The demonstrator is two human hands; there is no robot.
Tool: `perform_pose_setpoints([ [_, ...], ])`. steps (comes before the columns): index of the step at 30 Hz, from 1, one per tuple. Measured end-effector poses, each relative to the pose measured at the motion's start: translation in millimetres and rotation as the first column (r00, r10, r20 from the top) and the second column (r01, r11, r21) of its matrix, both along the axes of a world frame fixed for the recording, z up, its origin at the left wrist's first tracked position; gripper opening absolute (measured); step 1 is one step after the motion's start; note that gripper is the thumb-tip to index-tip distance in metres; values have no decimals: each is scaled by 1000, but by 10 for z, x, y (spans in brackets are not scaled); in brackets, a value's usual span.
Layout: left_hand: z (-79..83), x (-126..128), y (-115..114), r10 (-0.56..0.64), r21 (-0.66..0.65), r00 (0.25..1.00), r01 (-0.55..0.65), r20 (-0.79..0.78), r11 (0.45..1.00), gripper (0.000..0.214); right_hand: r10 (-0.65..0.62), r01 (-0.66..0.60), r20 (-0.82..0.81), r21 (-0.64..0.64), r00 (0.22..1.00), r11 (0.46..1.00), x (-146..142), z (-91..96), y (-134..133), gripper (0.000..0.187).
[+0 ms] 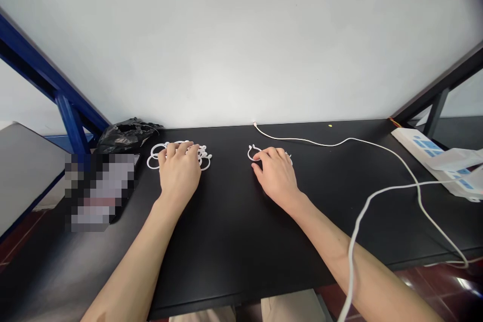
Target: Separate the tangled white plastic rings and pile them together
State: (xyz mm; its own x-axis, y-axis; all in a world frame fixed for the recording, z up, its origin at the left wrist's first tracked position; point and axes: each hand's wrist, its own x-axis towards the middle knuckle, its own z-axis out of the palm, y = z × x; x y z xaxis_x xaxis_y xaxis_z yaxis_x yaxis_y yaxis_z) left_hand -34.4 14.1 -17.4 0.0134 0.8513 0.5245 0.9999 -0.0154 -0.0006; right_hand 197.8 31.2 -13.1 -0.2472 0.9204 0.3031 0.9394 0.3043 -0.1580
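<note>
My left hand point(179, 173) lies palm down over a pile of several white curtain rings point(154, 162) with small ball tips. Its fingers are slightly apart and bent down onto the rings; the fingertips and part of the pile are hidden. To the right, my right hand point(277, 173) rests over fewer rings of the same kind. One white curtain ring point(249, 153) shows beyond its thumb and forefinger, which are apart. A bit of another shows past the far side of the hand. What lies under the palm is hidden.
A black plastic bag point(124, 136) and a blurred-out phone-like object point(107, 188) are at the left. A white cable point(350, 139) crosses the black table point(226, 241), and a nearer loop passes over my right forearm. A white power strip point(426, 156) lies right; a wall stands behind.
</note>
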Motion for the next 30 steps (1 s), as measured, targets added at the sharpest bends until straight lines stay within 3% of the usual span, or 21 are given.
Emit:
perform_pose_setpoints([
  [3, 14, 44, -2, -34, 59, 998, 31, 48, 998, 33, 15, -15, 17, -9, 1000, 1000, 6, -5, 12, 16],
  [6, 46, 141, -25, -162, 109, 980, 150, 115, 983, 28, 104, -103, -14, 13, 995, 995, 7, -12, 21, 14],
  [10, 93, 318, -88, -370, 92, 874, 360, 314, 928, 22, 227, -206, -204, 122, 952, 971, -38, 48, -23, 13],
  [12, 120, 398, -125, -383, 35, 773, 425, 505, 904, 24, 327, -282, -351, 174, 877, 943, -75, 98, -71, 13],
  [15, 170, 478, -165, -266, -70, 509, 548, 819, 834, 36, 453, -393, -525, 230, 720, 890, -125, 140, -145, 13],
  [17, 204, 505, -178, -164, -76, 318, 623, 934, 778, 44, 477, -433, -590, 227, 651, 872, -150, 130, -179, 11],
  [19, 227, 513, -181, -112, -58, 217, 650, 970, 757, 47, 476, -455, -620, 207, 624, 866, -167, 101, -193, 8],
  [21, 227, 504, -178, -123, -70, 258, 631, 958, 773, 46, 465, -446, -628, 203, 623, 872, -178, 67, -189, 8],
  [23, 201, 480, -171, -191, -92, 436, 550, 880, 830, 45, 437, -396, -639, 218, 633, 892, -177, 46, -172, 14],
  [26, 135, 436, -156, -322, -38, 701, 446, 636, 894, 48, 405, -341, -623, 227, 669, 912, -152, 58, -145, 34],
  [28, 93, 415, -147, -387, -1, 767, 451, 512, 892, 50, 427, -368, -566, 223, 705, 903, -130, 84, -135, 38],
  [30, 63, 406, -141, -420, -4, 786, 473, 453, 881, 52, 454, -401, -498, 216, 739, 890, -113, 105, -129, 34],
])
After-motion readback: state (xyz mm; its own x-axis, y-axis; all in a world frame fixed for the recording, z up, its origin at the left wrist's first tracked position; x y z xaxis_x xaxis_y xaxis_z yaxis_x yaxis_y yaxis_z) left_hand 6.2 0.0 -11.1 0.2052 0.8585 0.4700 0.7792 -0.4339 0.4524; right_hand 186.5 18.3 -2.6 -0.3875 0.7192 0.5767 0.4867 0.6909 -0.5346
